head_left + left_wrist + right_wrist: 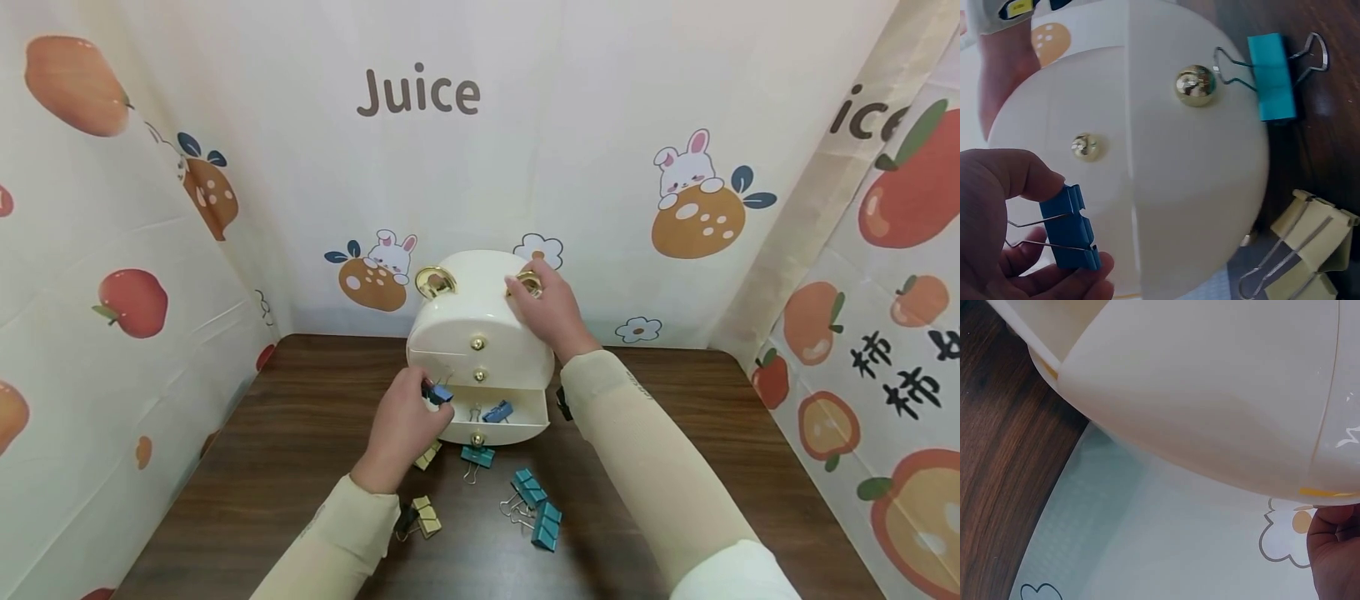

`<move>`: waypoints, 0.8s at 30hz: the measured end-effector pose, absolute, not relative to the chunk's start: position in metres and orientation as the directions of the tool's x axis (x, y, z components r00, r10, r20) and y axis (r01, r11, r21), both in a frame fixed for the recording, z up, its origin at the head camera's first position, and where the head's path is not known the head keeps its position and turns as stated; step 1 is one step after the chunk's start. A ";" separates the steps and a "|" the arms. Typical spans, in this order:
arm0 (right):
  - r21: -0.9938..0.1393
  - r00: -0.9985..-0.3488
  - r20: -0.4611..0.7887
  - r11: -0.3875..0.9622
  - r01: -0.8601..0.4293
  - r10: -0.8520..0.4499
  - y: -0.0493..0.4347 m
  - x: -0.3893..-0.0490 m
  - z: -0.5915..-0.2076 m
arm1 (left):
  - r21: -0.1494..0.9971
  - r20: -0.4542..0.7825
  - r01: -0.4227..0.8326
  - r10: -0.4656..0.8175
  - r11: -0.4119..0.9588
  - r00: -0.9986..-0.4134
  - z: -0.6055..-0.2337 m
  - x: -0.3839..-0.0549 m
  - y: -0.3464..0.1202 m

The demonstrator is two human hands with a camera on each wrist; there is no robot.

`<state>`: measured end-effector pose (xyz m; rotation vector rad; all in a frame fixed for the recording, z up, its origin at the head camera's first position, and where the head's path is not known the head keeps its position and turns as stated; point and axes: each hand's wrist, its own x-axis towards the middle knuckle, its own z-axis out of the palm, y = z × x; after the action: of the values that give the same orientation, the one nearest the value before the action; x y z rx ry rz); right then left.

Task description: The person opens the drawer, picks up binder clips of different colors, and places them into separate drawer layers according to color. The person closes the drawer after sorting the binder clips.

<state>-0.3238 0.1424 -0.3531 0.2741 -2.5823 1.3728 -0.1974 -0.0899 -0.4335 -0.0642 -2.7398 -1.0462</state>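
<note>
A blue binder clip (438,394) is pinched between the thumb and fingers of my left hand (401,425), above the left side of the pulled-out bottom drawer (517,432). The left wrist view shows the same blue binder clip (1067,230) with its wire handles toward the palm. The drawer belongs to a small white cabinet (480,287) with gold knobs and two gold-faced ears. Inside the drawer lies another blue clip (497,412), with wire handles beside it. My right hand (553,310) grips the cabinet's right ear (530,284); the right wrist view catches only part of that hand (1338,550).
On the dark wooden table (637,500), a teal clip (477,456) lies just before the drawer. Two more teal clips (547,525) lie front right. Yellow clips (427,517) and a black clip (407,520) lie front left. A printed curtain (480,167) encloses the back and sides.
</note>
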 end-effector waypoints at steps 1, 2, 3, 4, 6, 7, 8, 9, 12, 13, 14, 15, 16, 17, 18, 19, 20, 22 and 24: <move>-0.793 -0.962 0.266 0.552 -0.258 -0.068 0.142 -0.324 -0.353 | 0.649 0.209 0.112 -0.035 0.753 -0.977 -0.435 -0.197 -0.090; -0.793 -0.961 0.268 0.551 -0.261 -0.069 0.142 -0.324 -0.353 | 0.641 0.213 0.112 -0.036 0.760 -0.976 -0.437 -0.198 -0.089; -0.792 -0.960 0.272 0.551 -0.265 -0.070 0.143 -0.324 -0.354 | 0.631 0.219 0.115 -0.034 0.767 -0.975 -0.439 -0.198 -0.089; -0.791 -0.958 0.277 0.549 -0.270 -0.071 0.143 -0.325 -0.354 | 0.623 0.223 0.117 -0.033 0.773 -0.974 -0.440 -0.198 -0.089; -0.790 -0.956 0.286 0.547 -0.277 -0.071 0.143 -0.325 -0.354 | 0.612 0.229 0.124 -0.024 0.781 -0.973 -0.443 -0.198 -0.088; -0.789 -0.955 0.290 0.547 -0.280 -0.070 0.143 -0.325 -0.354 | 0.610 0.229 0.126 -0.021 0.783 -0.973 -0.444 -0.197 -0.088; -0.789 -0.954 0.290 0.547 -0.280 -0.071 0.143 -0.325 -0.353 | 0.609 0.229 0.129 -0.018 0.783 -0.973 -0.444 -0.196 -0.088; -0.790 -0.954 0.290 0.545 -0.281 -0.071 0.143 -0.325 -0.353 | 0.611 0.226 0.130 -0.015 0.781 -0.974 -0.445 -0.196 -0.087; -0.791 -0.956 0.285 0.545 -0.276 -0.070 0.142 -0.325 -0.353 | 0.613 0.210 0.125 -0.008 0.781 -0.978 -0.447 -0.194 -0.087; -0.792 -0.957 0.282 0.546 -0.273 -0.068 0.142 -0.325 -0.353 | 0.611 0.206 0.123 -0.007 0.782 -0.979 -0.447 -0.194 -0.086; -0.794 -0.958 0.280 0.545 -0.271 -0.067 0.142 -0.325 -0.353 | 0.610 0.203 0.123 -0.005 0.783 -0.979 -0.447 -0.193 -0.086; -0.794 -0.958 0.280 0.545 -0.269 -0.065 0.142 -0.324 -0.353 | 0.608 0.198 0.121 -0.002 0.785 -0.980 -0.447 -0.193 -0.085; -0.793 -0.958 0.280 0.547 -0.268 -0.064 0.143 -0.325 -0.353 | 0.606 0.193 0.119 0.000 0.786 -0.981 -0.447 -0.192 -0.085; -0.793 -0.958 0.279 0.547 -0.267 -0.062 0.143 -0.325 -0.353 | 0.606 0.187 0.118 0.002 0.787 -0.982 -0.447 -0.192 -0.084; -0.793 -0.958 0.280 0.548 -0.267 -0.063 0.143 -0.325 -0.353 | 0.604 0.184 0.117 0.005 0.789 -0.983 -0.447 -0.192 -0.084; -0.792 -0.958 0.278 0.549 -0.267 -0.065 0.143 -0.325 -0.354 | 0.601 0.179 0.115 0.007 0.791 -0.984 -0.447 -0.191 -0.084; -0.792 -0.958 0.278 0.549 -0.268 -0.066 0.143 -0.325 -0.354 | 0.599 0.176 0.115 0.010 0.793 -0.984 -0.448 -0.191 -0.084; -0.792 -0.958 0.278 0.549 -0.268 -0.068 0.143 -0.325 -0.354 | 0.593 0.171 0.114 0.013 0.797 -0.985 -0.449 -0.191 -0.083; -0.793 -0.958 0.277 0.546 -0.269 -0.069 0.143 -0.325 -0.353 | 0.588 0.177 0.117 0.014 0.800 -0.984 -0.451 -0.190 -0.083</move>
<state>-0.3248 0.1427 -0.3533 0.2845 -2.5689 1.3728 -0.1904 -0.0831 -0.4507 -0.1036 -2.8239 -0.9382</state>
